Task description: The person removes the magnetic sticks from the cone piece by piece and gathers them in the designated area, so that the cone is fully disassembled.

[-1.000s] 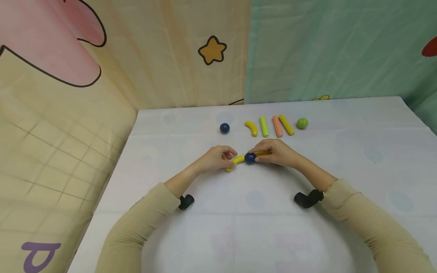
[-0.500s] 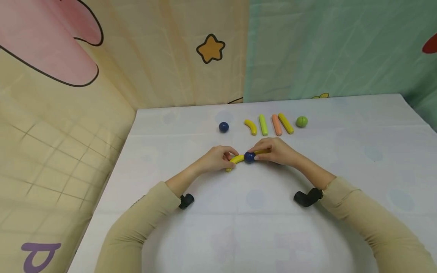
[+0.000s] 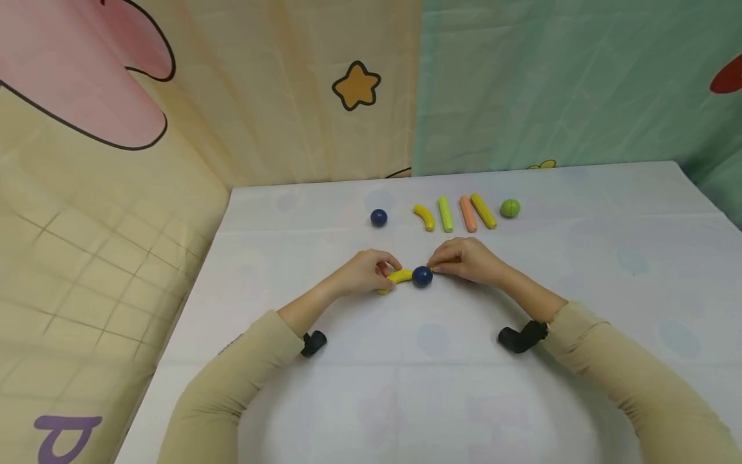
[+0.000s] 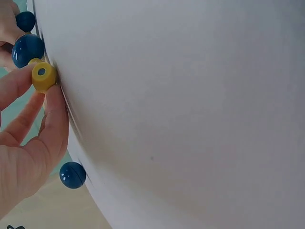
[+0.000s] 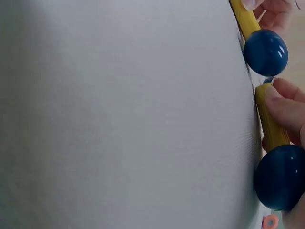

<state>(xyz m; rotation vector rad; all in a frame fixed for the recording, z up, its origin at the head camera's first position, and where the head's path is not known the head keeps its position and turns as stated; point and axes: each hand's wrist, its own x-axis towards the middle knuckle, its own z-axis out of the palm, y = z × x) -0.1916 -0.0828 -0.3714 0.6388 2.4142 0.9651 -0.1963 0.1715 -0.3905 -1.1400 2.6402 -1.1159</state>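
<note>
In the head view my left hand [image 3: 366,270] pinches a curved yellow rod [image 3: 400,276] near the table surface. A dark blue ball [image 3: 422,276] sits at that rod's right end. My right hand [image 3: 468,260] grips a straight yellow rod [image 5: 272,117], mostly covered by the fingers in the head view. A second blue ball [image 5: 281,177] is at the far end of this rod, as the right wrist view shows. Between the rod's near end and the first ball [image 5: 266,52] a narrow gap appears. The left wrist view shows the curved rod's round end [image 4: 44,77] between thumb and fingers.
Behind the hands lie another blue ball [image 3: 379,218], a curved yellow rod [image 3: 425,218], a lime rod [image 3: 445,214], an orange rod [image 3: 468,214], a straight yellow rod [image 3: 484,211] and a green ball [image 3: 510,208]. A white cloth covers the table [image 3: 429,386].
The blue ball on the curved rod has shifted slightly toward me. My right fingers, earlier against that ball, now sit just to its right. Both hands keep their rods.
</note>
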